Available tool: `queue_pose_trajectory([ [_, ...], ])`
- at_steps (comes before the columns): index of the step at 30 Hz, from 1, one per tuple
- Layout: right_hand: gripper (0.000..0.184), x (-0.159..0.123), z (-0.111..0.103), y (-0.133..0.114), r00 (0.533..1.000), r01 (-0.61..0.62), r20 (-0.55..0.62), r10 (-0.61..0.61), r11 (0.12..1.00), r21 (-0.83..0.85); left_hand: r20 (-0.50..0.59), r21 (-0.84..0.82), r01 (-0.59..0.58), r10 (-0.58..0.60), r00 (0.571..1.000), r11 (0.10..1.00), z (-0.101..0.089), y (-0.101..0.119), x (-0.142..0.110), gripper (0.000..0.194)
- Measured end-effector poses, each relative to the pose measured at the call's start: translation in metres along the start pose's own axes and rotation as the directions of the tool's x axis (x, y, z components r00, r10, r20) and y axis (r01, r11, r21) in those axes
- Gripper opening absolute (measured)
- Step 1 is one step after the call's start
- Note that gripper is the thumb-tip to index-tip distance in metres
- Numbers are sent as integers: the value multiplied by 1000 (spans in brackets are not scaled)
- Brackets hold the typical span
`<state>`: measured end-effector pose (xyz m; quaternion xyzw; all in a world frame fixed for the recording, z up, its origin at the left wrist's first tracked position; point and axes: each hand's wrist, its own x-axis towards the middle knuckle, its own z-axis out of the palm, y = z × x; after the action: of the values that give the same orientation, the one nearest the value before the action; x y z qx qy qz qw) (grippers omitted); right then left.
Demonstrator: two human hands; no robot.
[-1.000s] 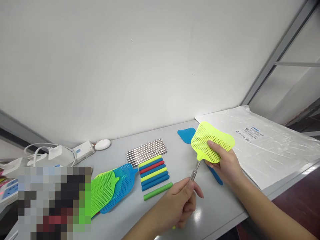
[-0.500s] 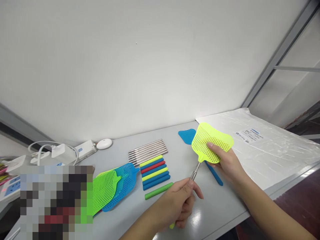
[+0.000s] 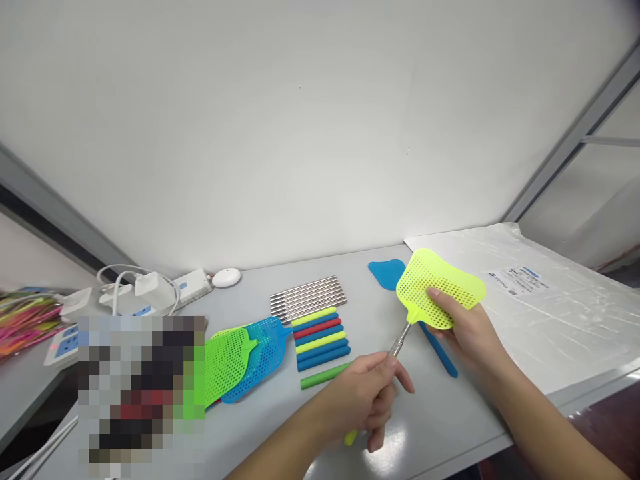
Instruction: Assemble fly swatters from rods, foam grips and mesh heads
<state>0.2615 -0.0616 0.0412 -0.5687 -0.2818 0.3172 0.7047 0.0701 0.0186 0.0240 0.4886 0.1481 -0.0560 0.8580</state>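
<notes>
My right hand (image 3: 467,330) grips the yellow mesh swatter head (image 3: 440,287), held above the grey table (image 3: 260,413), thumb on its face. A metal rod (image 3: 400,343) runs from the head's neck down into my left hand (image 3: 367,400), which is closed round the rod and its yellow handle; the handle's tip (image 3: 351,437) shows below the fist. Under the yellow head lies a blue swatter (image 3: 387,273) flat on the table.
Metal rods (image 3: 307,298) lie in a row at the back, several coloured foam grips (image 3: 320,337) before them, one green grip (image 3: 325,375) apart. Green and blue swatter heads (image 3: 250,350) lie left. Power strip and chargers (image 3: 150,290) far left; a plastic-wrapped sheet (image 3: 550,300) right.
The view has shifted left and slightly down; both hands keep the same hold on the yellow swatter, which has barely moved over the table.
</notes>
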Motion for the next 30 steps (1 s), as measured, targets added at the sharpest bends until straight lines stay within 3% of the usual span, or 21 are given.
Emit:
queue_pose_trajectory([
  [6, 24, -1, 1, -1, 999, -19, -31, 19, 1000, 2, 29, 26, 9, -10, 1000, 1000, -2, 3, -1, 36],
  [10, 24, -4, 2, -2, 999, -28, -39, 28, 1000, 13, 127, -3, 48, -47, 991, 999, -10, 4, 1, 35],
  [19, 24, -6, 2, -1, 1000, -13, -3, 13, 999, 45, 353, 10, 200, -190, 916, 980, -22, 4, 33, 50],
  [24, 23, -5, 0, 0, 1000, 9, -11, -8, 998, 65, 309, -2, 167, -159, 938, 986, -9, 1, 48, 45],
  [30, 25, -2, -2, 6, 999, 12, 49, -13, 1000, 18, 82, -15, -8, 9, 997, 1000, 6, -12, 29, 43],
])
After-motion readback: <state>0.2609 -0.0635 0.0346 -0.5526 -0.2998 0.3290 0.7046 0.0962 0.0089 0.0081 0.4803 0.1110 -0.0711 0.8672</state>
